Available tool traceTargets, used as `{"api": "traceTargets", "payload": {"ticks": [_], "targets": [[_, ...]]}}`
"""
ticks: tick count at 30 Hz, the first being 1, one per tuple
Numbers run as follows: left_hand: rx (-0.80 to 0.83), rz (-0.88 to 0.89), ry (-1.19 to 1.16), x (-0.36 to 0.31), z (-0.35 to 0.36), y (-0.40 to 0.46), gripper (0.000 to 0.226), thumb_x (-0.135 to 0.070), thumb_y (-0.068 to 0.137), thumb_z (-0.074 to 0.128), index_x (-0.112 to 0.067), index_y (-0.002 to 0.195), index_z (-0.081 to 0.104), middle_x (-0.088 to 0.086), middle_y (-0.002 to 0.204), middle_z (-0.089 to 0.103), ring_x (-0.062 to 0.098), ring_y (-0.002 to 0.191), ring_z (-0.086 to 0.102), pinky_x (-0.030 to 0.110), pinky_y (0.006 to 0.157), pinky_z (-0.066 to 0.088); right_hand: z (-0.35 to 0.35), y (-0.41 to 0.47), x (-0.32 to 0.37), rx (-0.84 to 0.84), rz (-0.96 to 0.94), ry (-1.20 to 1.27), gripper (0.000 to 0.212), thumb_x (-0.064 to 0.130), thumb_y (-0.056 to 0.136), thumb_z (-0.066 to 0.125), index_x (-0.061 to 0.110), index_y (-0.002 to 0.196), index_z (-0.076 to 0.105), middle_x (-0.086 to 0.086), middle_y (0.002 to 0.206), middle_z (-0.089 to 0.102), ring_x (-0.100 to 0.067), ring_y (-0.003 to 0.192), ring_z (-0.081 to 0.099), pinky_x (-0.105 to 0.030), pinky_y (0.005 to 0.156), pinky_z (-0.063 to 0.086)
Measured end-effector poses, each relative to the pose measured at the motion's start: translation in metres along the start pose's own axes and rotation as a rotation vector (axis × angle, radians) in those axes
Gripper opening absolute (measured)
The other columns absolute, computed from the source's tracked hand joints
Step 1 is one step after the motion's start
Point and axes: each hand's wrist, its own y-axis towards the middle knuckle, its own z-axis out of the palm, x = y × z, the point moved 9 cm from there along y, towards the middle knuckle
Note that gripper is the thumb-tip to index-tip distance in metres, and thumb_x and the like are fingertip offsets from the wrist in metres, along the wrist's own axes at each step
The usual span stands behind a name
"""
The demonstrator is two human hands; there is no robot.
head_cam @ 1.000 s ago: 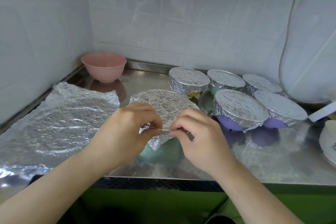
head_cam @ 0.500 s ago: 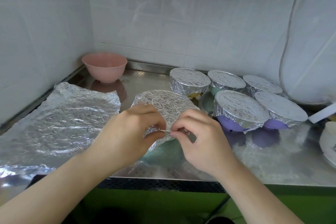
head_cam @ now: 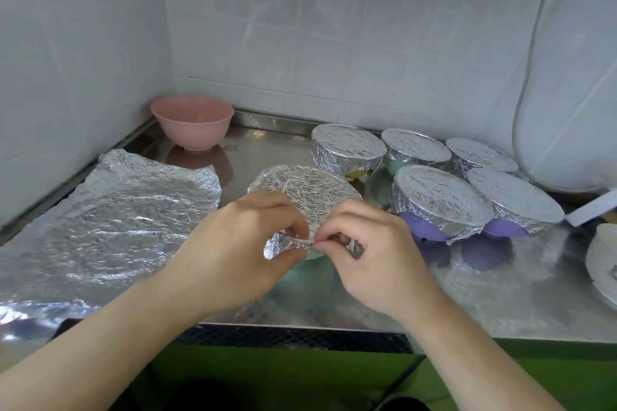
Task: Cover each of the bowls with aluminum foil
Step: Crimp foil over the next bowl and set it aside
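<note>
A crinkled foil sheet (head_cam: 307,192) lies over a pale green bowl (head_cam: 314,255) at the counter's middle; the bowl is mostly hidden behind my hands. My left hand (head_cam: 233,243) pinches the foil's near edge into a fold. My right hand (head_cam: 370,247) pinches the same edge just to the right. Several bowls stand foil-covered at the right, among them a purple bowl (head_cam: 440,200). An uncovered pink bowl (head_cam: 192,122) stands in the back left corner. A loose foil sheet (head_cam: 110,220) lies flat on the left.
The steel counter (head_cam: 500,294) ends at a near edge with a green front below. White tiled walls close the back and left. A white dish (head_cam: 601,264) sits at the right edge, with a white cable (head_cam: 524,77) hanging above it.
Both hands have kept their pinch on the foil's near edge and gathered it into a tighter fold below the bowl's rim. Nothing else has moved.
</note>
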Motion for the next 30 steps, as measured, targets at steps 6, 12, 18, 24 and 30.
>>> {"api": "traceTargets", "payload": {"ticks": [6,12,18,24,30], "targets": [[-0.035,0.024,0.014,0.0,0.003,-0.001,0.006,-0.04,0.091,0.068,-0.034,0.088,0.066,-0.019,0.091,0.06,0.005,0.088,0.056,0.04,0.064,0.054,-0.007,-0.003,-0.003,-0.002,0.009,0.049,0.01,0.005,0.089,0.084,0.013,0.087,0.08,0.009,0.091,0.068,-0.01,0.083,0.065,-0.03,0.074,0.053],[-0.027,0.016,0.027,-0.001,0.002,-0.001,0.005,-0.036,0.093,0.071,-0.035,0.094,0.067,-0.02,0.097,0.06,0.001,0.09,0.055,0.038,0.065,0.055,-0.005,-0.004,0.001,-0.017,-0.019,-0.041,0.012,0.005,0.089,0.084,0.013,0.084,0.076,0.008,0.09,0.066,-0.011,0.085,0.063,-0.034,0.074,0.052],[-0.03,0.019,0.02,-0.004,0.002,-0.003,0.013,-0.046,0.092,0.071,-0.035,0.099,0.069,-0.022,0.102,0.06,-0.002,0.093,0.056,0.035,0.069,0.056,-0.002,-0.006,0.003,-0.03,-0.026,-0.054,0.011,0.007,0.091,0.082,0.014,0.086,0.075,0.008,0.092,0.064,-0.012,0.085,0.061,-0.037,0.074,0.052],[-0.077,0.069,0.135,-0.015,0.004,-0.002,0.009,-0.026,0.09,0.077,-0.025,0.09,0.068,-0.014,0.093,0.061,0.011,0.09,0.06,0.035,0.057,0.054,0.001,-0.006,0.006,0.021,-0.034,-0.035,0.007,0.008,0.093,0.079,0.013,0.089,0.076,0.007,0.093,0.064,-0.016,0.087,0.063,-0.04,0.073,0.053],[-0.069,0.039,0.091,-0.008,0.0,-0.002,0.016,-0.023,0.088,0.08,-0.028,0.089,0.065,-0.016,0.092,0.059,0.008,0.089,0.057,0.039,0.058,0.053,-0.004,-0.005,0.001,0.04,-0.035,-0.049,0.01,0.008,0.091,0.082,0.014,0.089,0.075,0.009,0.095,0.064,-0.014,0.087,0.063,-0.04,0.073,0.054]]}}
